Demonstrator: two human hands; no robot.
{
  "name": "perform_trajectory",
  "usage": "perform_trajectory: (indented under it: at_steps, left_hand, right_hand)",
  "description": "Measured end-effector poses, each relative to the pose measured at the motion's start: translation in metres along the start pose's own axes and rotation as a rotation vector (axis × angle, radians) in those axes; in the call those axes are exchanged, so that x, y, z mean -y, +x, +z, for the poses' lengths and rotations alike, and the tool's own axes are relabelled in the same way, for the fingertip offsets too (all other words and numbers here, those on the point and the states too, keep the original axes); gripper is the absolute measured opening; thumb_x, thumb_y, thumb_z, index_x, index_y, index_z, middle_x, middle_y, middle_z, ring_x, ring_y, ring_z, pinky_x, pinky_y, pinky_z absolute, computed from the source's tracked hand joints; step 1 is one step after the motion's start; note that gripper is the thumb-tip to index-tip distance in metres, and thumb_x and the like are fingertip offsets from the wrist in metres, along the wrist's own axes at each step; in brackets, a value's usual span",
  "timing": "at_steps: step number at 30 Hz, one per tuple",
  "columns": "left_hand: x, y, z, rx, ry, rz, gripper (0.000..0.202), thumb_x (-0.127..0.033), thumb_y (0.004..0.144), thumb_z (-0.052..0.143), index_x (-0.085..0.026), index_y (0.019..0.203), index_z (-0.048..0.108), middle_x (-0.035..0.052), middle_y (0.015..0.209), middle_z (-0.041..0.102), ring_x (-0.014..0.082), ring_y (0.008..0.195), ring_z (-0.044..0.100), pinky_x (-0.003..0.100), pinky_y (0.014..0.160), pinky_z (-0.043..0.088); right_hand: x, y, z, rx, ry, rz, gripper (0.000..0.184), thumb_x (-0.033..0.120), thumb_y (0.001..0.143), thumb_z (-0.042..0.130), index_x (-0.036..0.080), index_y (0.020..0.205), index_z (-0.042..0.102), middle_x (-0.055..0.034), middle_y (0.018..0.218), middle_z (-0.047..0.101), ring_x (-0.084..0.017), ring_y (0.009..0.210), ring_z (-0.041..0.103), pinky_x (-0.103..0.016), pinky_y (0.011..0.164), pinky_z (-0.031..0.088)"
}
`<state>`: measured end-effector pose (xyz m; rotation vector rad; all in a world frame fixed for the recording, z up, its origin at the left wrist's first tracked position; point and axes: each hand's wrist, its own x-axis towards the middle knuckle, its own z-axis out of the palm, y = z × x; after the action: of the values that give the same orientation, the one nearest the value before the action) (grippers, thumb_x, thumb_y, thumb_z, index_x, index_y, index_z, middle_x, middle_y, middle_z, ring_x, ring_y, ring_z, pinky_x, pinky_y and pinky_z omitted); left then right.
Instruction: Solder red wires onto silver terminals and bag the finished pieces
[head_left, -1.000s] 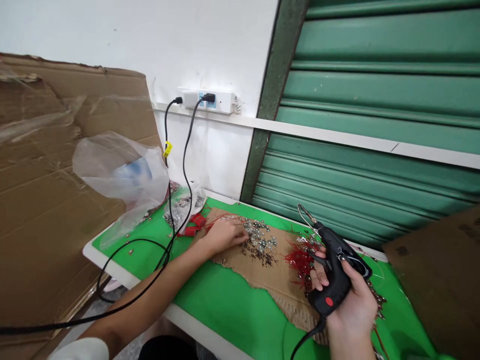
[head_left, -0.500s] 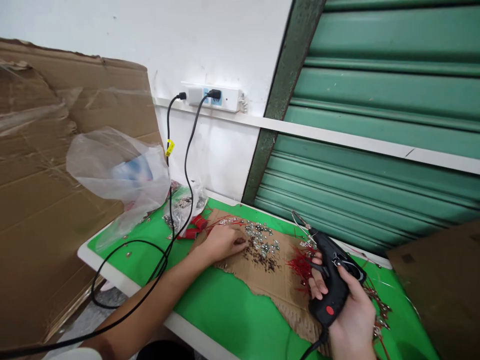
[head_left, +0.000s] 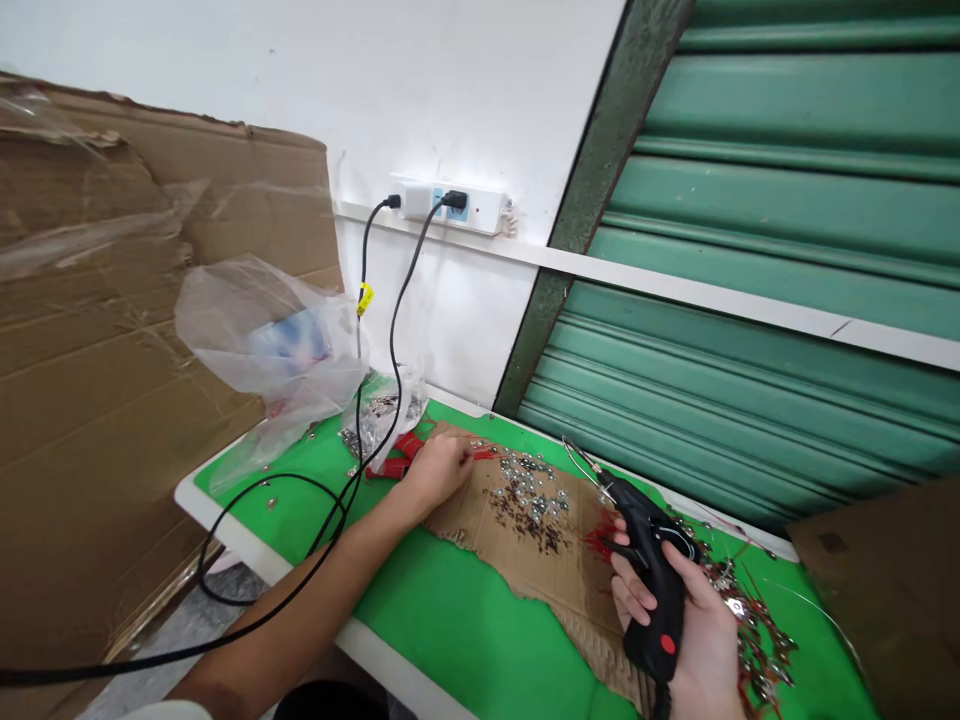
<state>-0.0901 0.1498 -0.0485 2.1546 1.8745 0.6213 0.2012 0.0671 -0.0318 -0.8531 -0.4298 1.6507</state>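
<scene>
My right hand (head_left: pixel 694 610) is wrapped around a black pistol-shaped soldering gun (head_left: pixel 652 570), whose thin metal tip points up and left above the cardboard. My left hand (head_left: pixel 442 468) lies at the far left of the cardboard sheet (head_left: pixel 525 580), its fingertips pinched at thin red wires (head_left: pixel 484 453). Just right of it, small silvery metal pieces (head_left: pixel 536 480) are scattered, with small dark bits (head_left: pixel 517 520) among and in front of them. Red-handled pliers (head_left: pixel 390 467) lie beside my left wrist. More red wires (head_left: pixel 600 535) sit partly hidden behind the gun.
Wired metal pieces (head_left: pixel 765 650) are heaped on the green tabletop (head_left: pixel 465 620) at right. Plastic bags (head_left: pixel 277 330) and a large cardboard box (head_left: pixel 90 400) stand left. Black cables (head_left: pixel 394 340) run from the wall socket (head_left: pixel 480 208) across my left forearm. A green shutter (head_left: pixel 750 400) rises behind.
My left hand has moved from the dark bits back and left to the red wires. The soldering gun has shifted slightly left, uncovering more of the wired pieces at right. The view has turned slightly.
</scene>
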Motion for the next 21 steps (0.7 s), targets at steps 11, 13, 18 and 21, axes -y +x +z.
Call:
perform_trajectory:
  at_steps: [11, 13, 18, 21]
  left_hand:
    - [0.004, 0.000, 0.000, -0.059, -0.020, 0.054, 0.018, -0.020, 0.090, 0.048, -0.017, 0.092, 0.065, 0.0073, 0.097, 0.066, 0.0176, 0.096, 0.060, 0.027, 0.088, 0.050]
    - [0.002, -0.003, -0.001, -0.076, -0.009, 0.040, 0.019, -0.024, 0.092, 0.046, -0.017, 0.091, 0.063, 0.0066, 0.097, 0.064, 0.0171, 0.092, 0.060, 0.027, 0.082, 0.050]
    - [0.001, -0.006, -0.001, -0.128, -0.004, 0.097, 0.016, -0.026, 0.093, 0.045, -0.020, 0.091, 0.060, 0.0050, 0.098, 0.061, 0.0172, 0.092, 0.057, 0.026, 0.077, 0.048]
    - [0.001, -0.005, -0.001, -0.149, -0.038, 0.129, 0.015, -0.024, 0.092, 0.044, -0.019, 0.091, 0.058, 0.0059, 0.098, 0.060, 0.0184, 0.094, 0.056, 0.029, 0.081, 0.048]
  right_hand:
    - [-0.001, -0.005, 0.008, 0.011, 0.024, 0.021, 0.035, 0.031, 0.076, 0.069, 0.009, 0.102, 0.069, -0.0067, 0.082, 0.062, -0.005, 0.044, 0.032, -0.016, 0.034, 0.037]
    - [-0.003, -0.008, 0.012, 0.017, -0.010, -0.014, 0.036, 0.033, 0.075, 0.069, 0.010, 0.102, 0.070, -0.0064, 0.081, 0.062, -0.005, 0.042, 0.033, -0.017, 0.033, 0.036]
    - [-0.007, -0.015, 0.022, 0.007, -0.144, -0.152, 0.033, 0.036, 0.069, 0.072, 0.015, 0.095, 0.072, -0.0076, 0.079, 0.067, -0.007, 0.040, 0.039, -0.021, 0.032, 0.038]
    - [-0.007, -0.016, 0.024, 0.010, -0.153, -0.172, 0.030, 0.035, 0.069, 0.072, 0.016, 0.093, 0.073, -0.0076, 0.078, 0.068, -0.008, 0.039, 0.040, -0.021, 0.033, 0.039]
